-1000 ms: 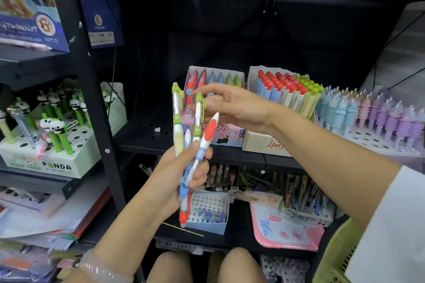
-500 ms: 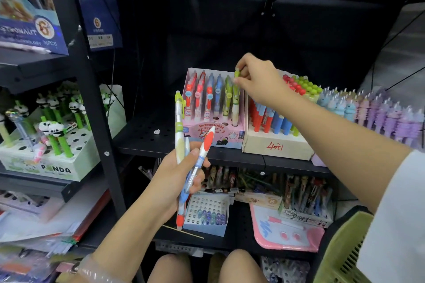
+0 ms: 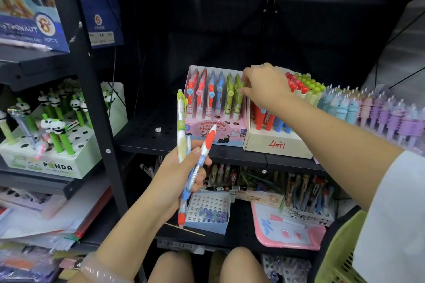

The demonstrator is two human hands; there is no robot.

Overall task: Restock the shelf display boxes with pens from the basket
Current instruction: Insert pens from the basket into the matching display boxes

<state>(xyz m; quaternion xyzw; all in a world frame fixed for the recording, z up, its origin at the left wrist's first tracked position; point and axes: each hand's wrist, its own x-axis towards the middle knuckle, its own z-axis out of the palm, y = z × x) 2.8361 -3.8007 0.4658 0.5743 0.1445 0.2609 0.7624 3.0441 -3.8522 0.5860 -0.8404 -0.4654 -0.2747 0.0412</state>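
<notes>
Right hand (image 3: 264, 86) pinches a slim green plastic pen (image 3: 239, 96) at the right end of the pink cardboard display box (image 3: 241, 122); left hand (image 3: 181, 174) below the box grips spare pens (image 3: 184, 145); light, stiff, slick, best pinched mid-barrel; fingertips hidden; green basket (image 3: 333, 253) cut off.

Dim shelving, brightly lit foreground
Light is falling from the near side; far recesses are staying black, edges are bending and blurring.
</notes>
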